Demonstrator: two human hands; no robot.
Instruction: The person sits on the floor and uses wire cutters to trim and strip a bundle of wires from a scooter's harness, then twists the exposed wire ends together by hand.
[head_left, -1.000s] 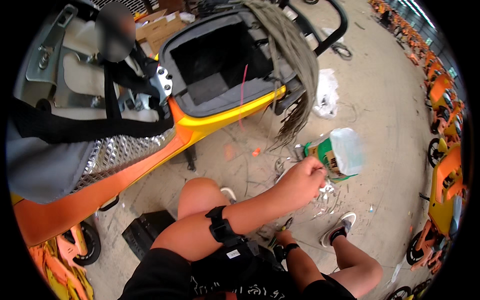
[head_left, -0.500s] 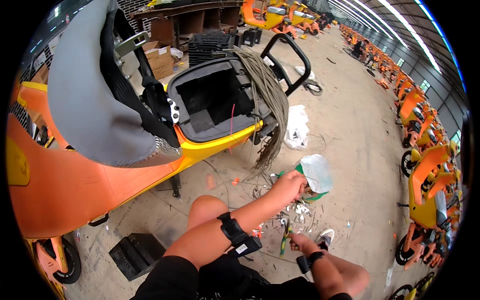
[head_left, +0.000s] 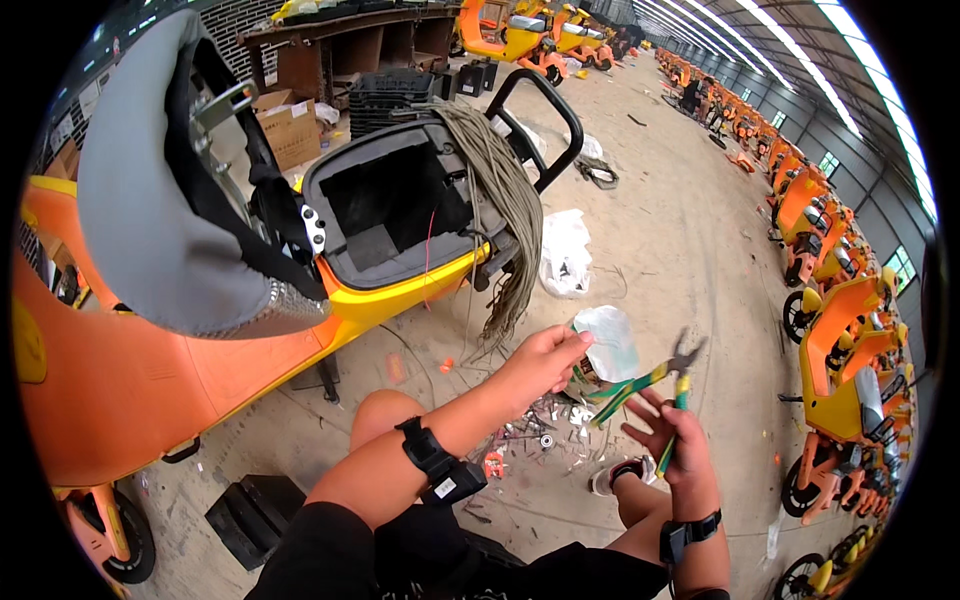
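My right hand [head_left: 678, 442] holds a pair of pliers [head_left: 682, 372] with green and yellow handles. The handles are spread apart and the dark jaws point away from me. One handle lies against the palm, with some fingers stretched toward the other. My left hand [head_left: 548, 366] is closed in a pinch beside a clear plastic bag [head_left: 608, 340] on the floor. Whatever is between its fingertips is too small to make out. Left of my hands stands an orange and yellow scooter [head_left: 190, 385], its grey seat [head_left: 150, 220] raised. A bundle of grey-green cords [head_left: 500, 185] drapes over its rear.
Small scraps [head_left: 515, 430] litter the floor below my left hand. A black box [head_left: 255, 520] lies near the scooter. A white plastic bag [head_left: 566, 255] sits behind the scooter's black rear rail [head_left: 560, 120]. Rows of orange scooters [head_left: 840, 370] line the right side.
My right hand has risen and moved right with the pliers, whose handles are now spread. My left hand has shifted left. The whole view has slid slightly left.
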